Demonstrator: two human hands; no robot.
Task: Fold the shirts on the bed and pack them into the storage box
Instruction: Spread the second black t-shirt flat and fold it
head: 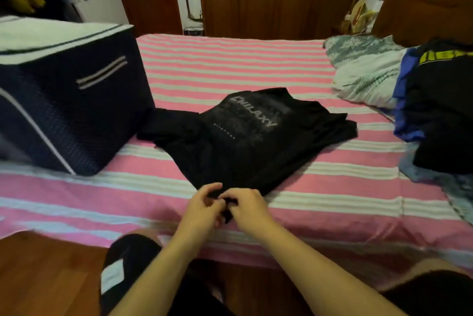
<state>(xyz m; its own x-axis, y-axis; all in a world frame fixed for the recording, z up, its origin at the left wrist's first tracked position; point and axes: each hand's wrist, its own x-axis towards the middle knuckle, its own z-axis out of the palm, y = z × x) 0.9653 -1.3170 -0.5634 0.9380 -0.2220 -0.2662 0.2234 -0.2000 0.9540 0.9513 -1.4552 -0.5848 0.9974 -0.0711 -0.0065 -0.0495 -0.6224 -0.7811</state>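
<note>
Both hands meet at lower centre of the frame: the left hand (204, 204) and right hand (247, 207) have their fingers curled in, pinching the near edge of the black shirt (256, 134) between them. The shirt lies rumpled across the middle of the striped bed (230, 59), print side up, one sleeve trailing toward the box (64, 100) at the left, just beside it. The box's top looks shut or covered, though I cannot tell for sure. A pile of clothes (435, 111) waits at the right edge of the frame, next to a pillow (366, 77). By my reading, folding is only starting: the hem is gathered, nothing is squared. The next move likely calls for spreading the shirt flat, then turning in the sleeves.
</note>
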